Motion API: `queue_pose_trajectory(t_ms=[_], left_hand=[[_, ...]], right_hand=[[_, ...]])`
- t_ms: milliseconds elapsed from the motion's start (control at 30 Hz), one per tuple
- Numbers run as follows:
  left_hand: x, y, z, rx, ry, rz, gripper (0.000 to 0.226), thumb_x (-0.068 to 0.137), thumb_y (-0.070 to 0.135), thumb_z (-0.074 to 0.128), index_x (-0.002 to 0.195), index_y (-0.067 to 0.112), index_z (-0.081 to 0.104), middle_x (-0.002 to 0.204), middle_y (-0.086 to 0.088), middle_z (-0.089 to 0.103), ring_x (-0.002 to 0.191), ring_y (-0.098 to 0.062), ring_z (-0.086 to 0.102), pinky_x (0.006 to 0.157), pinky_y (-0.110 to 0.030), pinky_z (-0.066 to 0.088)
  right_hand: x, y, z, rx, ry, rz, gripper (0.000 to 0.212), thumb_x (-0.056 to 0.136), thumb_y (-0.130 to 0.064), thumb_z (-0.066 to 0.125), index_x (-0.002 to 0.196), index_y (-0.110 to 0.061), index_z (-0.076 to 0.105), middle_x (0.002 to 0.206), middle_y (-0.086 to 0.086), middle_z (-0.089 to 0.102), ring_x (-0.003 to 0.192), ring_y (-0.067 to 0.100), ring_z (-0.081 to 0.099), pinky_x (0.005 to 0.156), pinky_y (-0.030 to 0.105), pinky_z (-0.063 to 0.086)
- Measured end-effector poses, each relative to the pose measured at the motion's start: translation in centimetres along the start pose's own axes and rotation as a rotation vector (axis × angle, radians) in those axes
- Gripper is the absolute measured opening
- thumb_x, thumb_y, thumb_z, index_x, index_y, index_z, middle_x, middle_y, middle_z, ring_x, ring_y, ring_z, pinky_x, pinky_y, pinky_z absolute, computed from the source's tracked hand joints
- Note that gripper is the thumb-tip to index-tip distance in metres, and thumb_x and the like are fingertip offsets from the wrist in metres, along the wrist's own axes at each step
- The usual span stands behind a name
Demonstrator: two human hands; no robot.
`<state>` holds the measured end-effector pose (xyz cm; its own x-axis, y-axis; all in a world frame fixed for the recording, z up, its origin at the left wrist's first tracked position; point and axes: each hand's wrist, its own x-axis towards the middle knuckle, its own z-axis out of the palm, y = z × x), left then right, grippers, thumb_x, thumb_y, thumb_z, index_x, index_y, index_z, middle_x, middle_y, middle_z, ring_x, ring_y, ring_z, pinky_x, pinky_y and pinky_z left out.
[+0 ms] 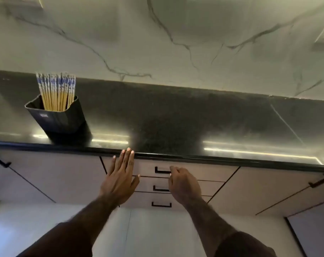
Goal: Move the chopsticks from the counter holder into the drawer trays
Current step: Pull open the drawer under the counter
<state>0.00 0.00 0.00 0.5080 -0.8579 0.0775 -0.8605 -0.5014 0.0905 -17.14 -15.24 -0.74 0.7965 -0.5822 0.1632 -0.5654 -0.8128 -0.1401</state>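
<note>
On the dark counter (pixel 176 115), toward its left end near the front edge: a black holder (pixel 59 119), upright chopsticks (pixel 56 91) bunched inside, long axes vertical, blue-patterned ends up. Well left of and above both hands. Below the counter edge, closed drawers; left hand (pixel 120 179) flat, fingers straight; right hand (pixel 183 184) curled at the top drawer handle (pixel 162 170), grip unclear.

arms bare | short dark sleeves (pixel 244 245) (brownish) | no rings on fingers
</note>
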Motion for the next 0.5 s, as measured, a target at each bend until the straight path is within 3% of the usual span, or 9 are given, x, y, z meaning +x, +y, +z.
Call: queue_pose_trajectory(t_ms=[100, 200, 367, 500], left_hand=[[-0.4, 0.0, 1.9, -0.01, -0.028, -0.015, 0.078, 0.098, 0.052, 0.025, 0.148, 0.009, -0.016, 0.157, -0.013, -0.02, 0.147, -0.028, -0.015, 0.119, -0.044, -0.007], [-0.6, 0.1, 3.4, -0.038, -0.031, -0.004, 0.077, 0.098, 0.051, 0.028, 0.148, 0.009, -0.013, 0.157, -0.013, -0.017, 0.148, -0.029, -0.011, 0.12, -0.045, -0.005], [-0.1, -0.9, 5.1, -0.021, -0.063, -0.013, 0.076, 0.092, 0.056, 0.006, 0.149, 0.009, -0.012, 0.157, -0.014, -0.016, 0.147, -0.03, -0.011, 0.121, -0.047, -0.001], [-0.7, -2.0, 7.5, -0.01, -0.085, -0.027, 0.074, 0.096, 0.054, 0.014, 0.149, 0.009, -0.013, 0.158, -0.013, -0.014, 0.147, -0.03, -0.01, 0.119, -0.046, -0.004]], right_hand=[[0.5, 0.5, 2.2, 0.023, -0.118, 0.062, 0.032, 0.095, -0.025, 0.051, 0.123, -0.011, 0.056, 0.116, 0.01, 0.066, 0.101, 0.023, 0.063, 0.087, 0.034, 0.055], [1.2, 0.7, 3.8, 0.071, -0.226, 0.14, 0.042, 0.097, -0.028, 0.047, 0.136, -0.012, 0.047, 0.134, 0.009, 0.057, 0.121, 0.023, 0.055, 0.105, 0.036, 0.045], [3.1, 1.1, 6.0, 0.095, -0.256, 0.198, 0.033, 0.097, -0.027, 0.045, 0.126, -0.013, 0.052, 0.117, 0.008, 0.063, 0.103, 0.022, 0.059, 0.091, 0.033, 0.051], [4.4, 1.5, 8.1, 0.099, -0.337, 0.252, 0.039, 0.097, -0.026, 0.045, 0.134, -0.014, 0.048, 0.123, 0.008, 0.06, 0.113, 0.025, 0.056, 0.098, 0.037, 0.05]])
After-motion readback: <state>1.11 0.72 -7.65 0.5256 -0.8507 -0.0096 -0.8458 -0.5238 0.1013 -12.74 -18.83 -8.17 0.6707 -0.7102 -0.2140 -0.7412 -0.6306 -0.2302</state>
